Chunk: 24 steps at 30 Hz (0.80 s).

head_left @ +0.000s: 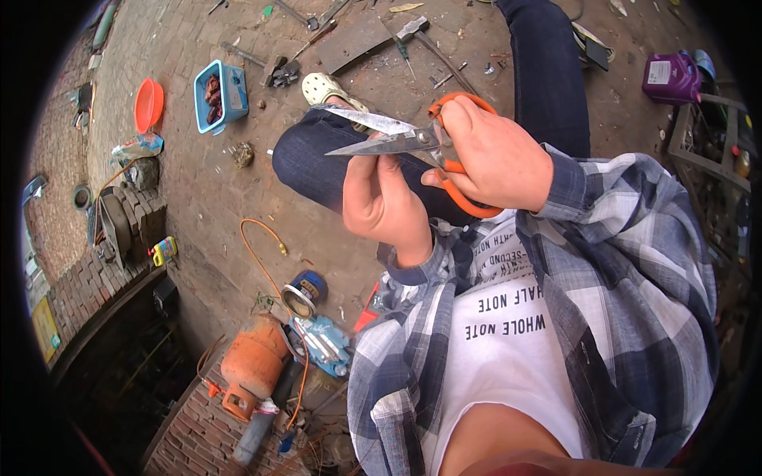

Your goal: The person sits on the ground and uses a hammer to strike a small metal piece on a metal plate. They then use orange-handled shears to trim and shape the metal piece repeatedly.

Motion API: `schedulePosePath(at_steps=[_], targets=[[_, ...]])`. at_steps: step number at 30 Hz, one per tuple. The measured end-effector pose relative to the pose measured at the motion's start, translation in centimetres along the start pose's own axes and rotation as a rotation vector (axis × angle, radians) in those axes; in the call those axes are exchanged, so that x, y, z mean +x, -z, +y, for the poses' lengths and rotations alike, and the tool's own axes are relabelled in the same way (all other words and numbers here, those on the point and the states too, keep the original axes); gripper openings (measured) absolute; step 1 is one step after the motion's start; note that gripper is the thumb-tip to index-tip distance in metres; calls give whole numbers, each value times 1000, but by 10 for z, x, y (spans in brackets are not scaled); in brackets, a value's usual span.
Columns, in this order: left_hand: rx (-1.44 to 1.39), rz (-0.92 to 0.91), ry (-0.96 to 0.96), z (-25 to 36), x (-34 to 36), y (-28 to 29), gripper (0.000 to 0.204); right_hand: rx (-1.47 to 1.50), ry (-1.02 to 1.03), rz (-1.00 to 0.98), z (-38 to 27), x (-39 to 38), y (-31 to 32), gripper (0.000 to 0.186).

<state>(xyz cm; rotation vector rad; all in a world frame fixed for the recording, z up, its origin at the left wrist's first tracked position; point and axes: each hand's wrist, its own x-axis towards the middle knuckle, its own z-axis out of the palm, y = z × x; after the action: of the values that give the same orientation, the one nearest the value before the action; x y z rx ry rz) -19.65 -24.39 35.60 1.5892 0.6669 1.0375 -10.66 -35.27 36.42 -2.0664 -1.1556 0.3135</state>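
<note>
My right hand (496, 155) is wrapped round the orange-handled scissors (405, 142), its fingers about the grips. The two metal blades stand apart and point left; the upper one looks bright and worn. Just below the lower blade, my left hand (385, 202) has its thumb and fingers drawn together, with the fingertips at that blade's edge. Part of those fingertips is hidden behind the metal. Both hands are above my bent leg (317, 155) in dark jeans.
Across the brick ground are a blue basket (232, 91) with dark lumps, a red bowl (148, 105), a hammer (413, 28) and a flat metal plate (353, 46). An orange gas cylinder (254, 355) with a hose lies lower left. A purple jug (671, 77) stands at right.
</note>
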Motion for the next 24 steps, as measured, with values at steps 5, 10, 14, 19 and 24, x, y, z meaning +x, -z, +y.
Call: schedulePosePath(at_steps=[5, 10, 14, 19, 24], targets=[[1, 23, -12, -2, -1, 0, 16, -45, 10, -24, 2, -1, -1, 60], [-9, 26, 32, -2, -2, -3, 15, -70, 54, -4, 7, 4, 5, 62], [68, 13, 7, 1, -1, -3, 16, -32, 13, -63, 3, 3, 7, 63], [132, 17, -35, 2, -1, -6, 15, -59, -17, -63, 5, 0, 3, 63], [81, 26, -8, 2, -1, -7, 16, -69, -42, -137, 5, 4, 5, 65]])
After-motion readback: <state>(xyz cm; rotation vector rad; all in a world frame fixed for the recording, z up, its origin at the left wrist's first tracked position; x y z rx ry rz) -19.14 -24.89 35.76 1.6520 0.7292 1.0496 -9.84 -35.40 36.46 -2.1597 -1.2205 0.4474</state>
